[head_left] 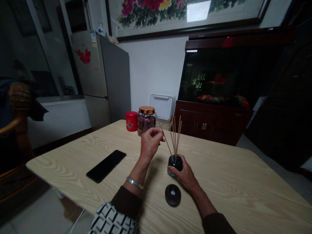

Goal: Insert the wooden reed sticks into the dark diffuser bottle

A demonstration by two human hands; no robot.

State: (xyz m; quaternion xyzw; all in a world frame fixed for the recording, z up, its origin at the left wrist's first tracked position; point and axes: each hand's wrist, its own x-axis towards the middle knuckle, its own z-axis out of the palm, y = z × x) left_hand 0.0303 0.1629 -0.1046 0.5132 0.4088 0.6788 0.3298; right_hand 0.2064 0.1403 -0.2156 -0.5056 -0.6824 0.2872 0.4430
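My right hand [184,172] is wrapped round a small dark glass diffuser bottle [175,163] standing on the wooden table. Several thin reed sticks [175,139] rise out of its neck. Between the fingertips of my left hand [151,141] is one more reed stick [168,145], leaning left with its lower end at the bottle's mouth. Whether that end is inside the neck I cannot tell. In front of the bottle lies a round dark cap [173,195] with a pale spot at its centre.
A black phone [106,166] lies on the table [219,175] to the left. Behind my left hand stand a copper-lidded glass jar [146,122] and a red canister [131,121]. Beyond the table are a fridge [117,74] and a fish tank [216,78].
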